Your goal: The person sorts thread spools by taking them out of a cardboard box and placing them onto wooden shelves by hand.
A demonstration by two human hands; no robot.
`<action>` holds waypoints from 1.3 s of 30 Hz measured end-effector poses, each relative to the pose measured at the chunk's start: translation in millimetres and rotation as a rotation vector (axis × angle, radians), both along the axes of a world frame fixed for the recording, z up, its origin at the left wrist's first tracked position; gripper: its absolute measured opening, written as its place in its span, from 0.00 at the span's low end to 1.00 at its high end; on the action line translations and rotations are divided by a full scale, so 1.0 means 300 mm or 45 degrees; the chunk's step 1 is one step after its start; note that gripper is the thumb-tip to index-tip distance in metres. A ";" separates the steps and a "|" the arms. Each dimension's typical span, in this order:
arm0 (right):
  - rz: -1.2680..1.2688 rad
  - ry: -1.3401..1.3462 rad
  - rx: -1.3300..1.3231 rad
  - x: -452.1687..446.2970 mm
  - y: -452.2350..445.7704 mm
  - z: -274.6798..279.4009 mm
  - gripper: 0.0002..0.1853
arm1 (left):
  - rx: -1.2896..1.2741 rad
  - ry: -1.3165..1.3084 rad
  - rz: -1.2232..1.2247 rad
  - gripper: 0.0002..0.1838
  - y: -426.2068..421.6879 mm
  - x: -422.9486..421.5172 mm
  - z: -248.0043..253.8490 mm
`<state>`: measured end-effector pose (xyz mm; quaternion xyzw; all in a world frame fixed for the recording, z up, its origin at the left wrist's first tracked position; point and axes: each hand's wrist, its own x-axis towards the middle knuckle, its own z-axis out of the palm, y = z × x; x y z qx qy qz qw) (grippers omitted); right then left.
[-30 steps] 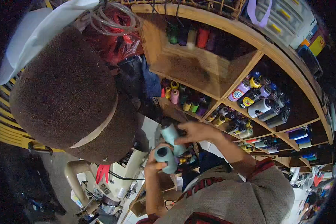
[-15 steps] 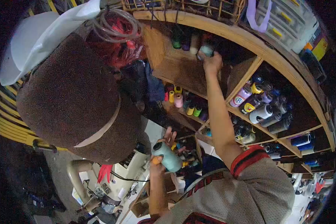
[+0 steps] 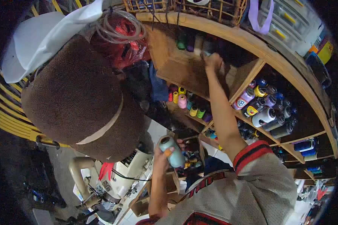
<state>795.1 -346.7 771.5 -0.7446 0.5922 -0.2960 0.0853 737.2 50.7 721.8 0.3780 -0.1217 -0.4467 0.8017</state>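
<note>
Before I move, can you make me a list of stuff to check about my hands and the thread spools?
1. Left hand has hold of the pale teal spool: ok, fingers are around it.
2. Right hand is inside the upper compartment: ok.
3. Right hand has a spool in it: cannot tell, it's too dark and blurry there.
4. Green spool in that compartment is standing up: ok.
5. Things in the open box are tidy: not ok, they're jumbled.
</note>
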 end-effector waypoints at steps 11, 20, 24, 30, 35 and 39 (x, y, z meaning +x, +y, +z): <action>1.089 -0.223 0.369 -0.396 0.530 0.020 0.34 | 0.141 -1.060 0.351 0.40 -0.487 0.194 0.160; 0.055 -0.765 -0.132 -0.101 -0.021 -0.156 0.26 | 0.190 -0.853 0.361 0.47 -0.332 0.088 0.126; -0.134 -0.334 -0.193 -0.039 -0.138 -0.221 0.28 | 0.295 -0.808 0.314 0.44 -0.222 0.026 -0.020; -0.148 -0.420 -0.141 -0.034 -0.128 -0.202 0.24 | 0.337 -0.677 0.088 0.40 -0.079 -0.131 -0.218; -0.190 -0.487 -0.217 -0.076 -0.008 -0.139 0.29 | 0.443 -0.614 0.016 0.38 0.054 -0.254 -0.333; 0.610 -1.231 -0.422 -0.174 0.225 -0.113 0.23 | 0.520 -0.519 -0.006 0.35 0.147 -0.289 -0.386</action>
